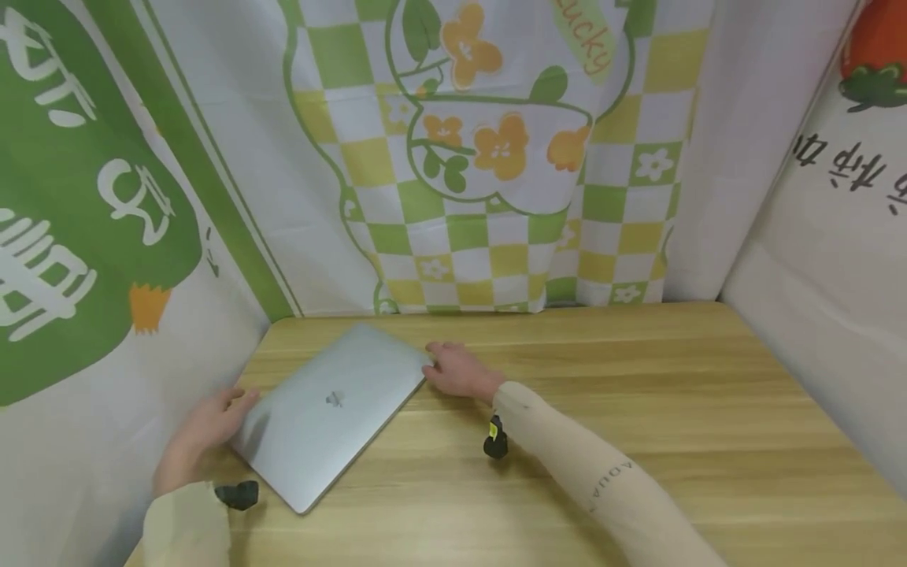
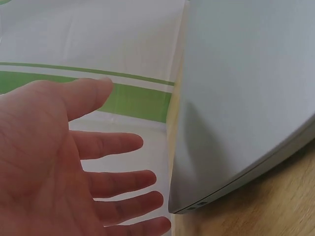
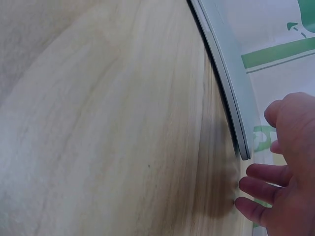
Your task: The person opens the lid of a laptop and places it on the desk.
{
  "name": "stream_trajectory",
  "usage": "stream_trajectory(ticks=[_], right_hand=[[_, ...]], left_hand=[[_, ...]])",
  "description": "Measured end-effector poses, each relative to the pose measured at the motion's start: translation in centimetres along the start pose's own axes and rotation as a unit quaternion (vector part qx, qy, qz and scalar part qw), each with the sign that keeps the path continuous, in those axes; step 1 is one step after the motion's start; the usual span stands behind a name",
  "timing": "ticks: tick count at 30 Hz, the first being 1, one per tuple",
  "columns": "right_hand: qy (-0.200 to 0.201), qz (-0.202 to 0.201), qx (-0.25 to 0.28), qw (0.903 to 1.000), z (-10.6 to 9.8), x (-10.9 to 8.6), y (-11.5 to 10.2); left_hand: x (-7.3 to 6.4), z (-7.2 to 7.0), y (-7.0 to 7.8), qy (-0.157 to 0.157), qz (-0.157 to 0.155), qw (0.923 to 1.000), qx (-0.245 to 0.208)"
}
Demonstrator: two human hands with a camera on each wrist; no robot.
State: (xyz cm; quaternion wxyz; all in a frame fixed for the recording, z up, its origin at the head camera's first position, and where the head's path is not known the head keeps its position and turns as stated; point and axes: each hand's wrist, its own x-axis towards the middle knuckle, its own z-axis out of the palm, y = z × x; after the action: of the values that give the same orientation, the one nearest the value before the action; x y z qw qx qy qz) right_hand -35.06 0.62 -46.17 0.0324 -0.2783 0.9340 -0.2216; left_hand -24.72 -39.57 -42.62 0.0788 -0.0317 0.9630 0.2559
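A closed silver laptop [image 1: 368, 386] with a logo on its lid lies at a slant on the left part of the wooden table. Beside its left corner is my left hand [image 1: 216, 421]; in the left wrist view its fingers [image 2: 123, 184] are spread and straight, with a gap between thumb and lid. At the opposite, right corner is my right hand [image 1: 460, 370], fingertips right at the laptop's edge. The right wrist view shows that hand's fingers [image 3: 261, 189] extended around the corner, thumb raised over the lid side. Neither hand grips anything.
The wooden table [image 1: 638, 409] stretches off to the right. A white and green printed curtain [image 1: 460, 260] hangs along its back edge, with more printed cloth on the left [image 1: 234, 260] and right [image 1: 801, 268] sides. Each wrist wears a small black camera [image 1: 496, 441].
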Motion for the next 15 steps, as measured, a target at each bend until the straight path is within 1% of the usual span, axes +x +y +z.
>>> stream_trajectory(ticks=[7, 11, 15], right_hand=[[-0.006, 0.01, -0.011, 0.9999, 0.35, 0.13, -0.74], [-0.01, 0.006, -0.02, 0.9997, 0.24, 0.24, -1.06], [-0.011, 0.008, -0.032, 0.9994, 0.25, 0.44, -0.85]], left_hand=[[0.21, 0.19, -0.21, -0.011, 0.0, 0.9999, 0.01], [0.27, 0.24, -0.29, -0.02, -0.012, 0.9996, 0.013], [0.31, 0.48, -0.3, -0.031, -0.025, 0.9991, 0.009]])
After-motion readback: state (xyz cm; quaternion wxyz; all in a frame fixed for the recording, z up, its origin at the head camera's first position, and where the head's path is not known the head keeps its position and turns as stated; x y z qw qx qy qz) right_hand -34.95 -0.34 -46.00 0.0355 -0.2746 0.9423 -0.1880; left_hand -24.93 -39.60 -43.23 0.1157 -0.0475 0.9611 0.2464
